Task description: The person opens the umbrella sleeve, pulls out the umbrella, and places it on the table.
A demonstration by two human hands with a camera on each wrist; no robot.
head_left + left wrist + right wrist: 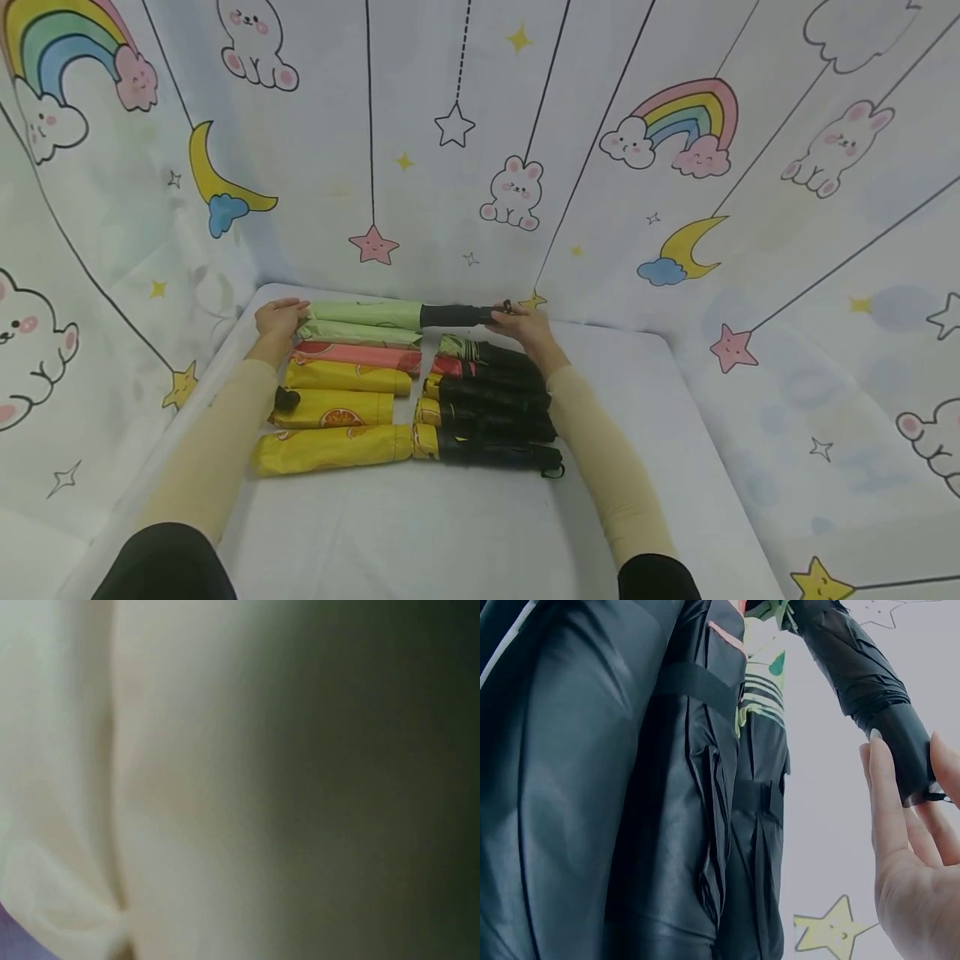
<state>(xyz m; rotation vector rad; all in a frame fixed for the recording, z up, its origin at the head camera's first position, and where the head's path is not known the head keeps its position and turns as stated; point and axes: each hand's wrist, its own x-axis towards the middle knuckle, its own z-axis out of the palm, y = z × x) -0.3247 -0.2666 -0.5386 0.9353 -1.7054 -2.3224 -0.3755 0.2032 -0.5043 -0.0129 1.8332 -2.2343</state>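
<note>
A folded black umbrella [457, 315] lies at the back of the row, end to end with a light green sleeve [367, 313]; whether they are joined cannot be told. My left hand [281, 317] grips the sleeve's left end. At the other end, my right hand [915, 862] pinches the umbrella's black handle [901, 761] between thumb and fingers. Nearer to me lie more sleeves, such as a red sleeve [356, 356] and a yellow orange-print sleeve [333, 450]. Folded umbrellas with black ends [498, 456] line up to their right. The left wrist view shows only blurred cream fabric [187, 780].
The white table [345, 533] extends in front of the row and to its right. Behind it rises a white cloth wall [420, 75] printed with bunnies, stars and rainbows. A small black knob [287, 399] sticks up at the left of a yellow sleeve.
</note>
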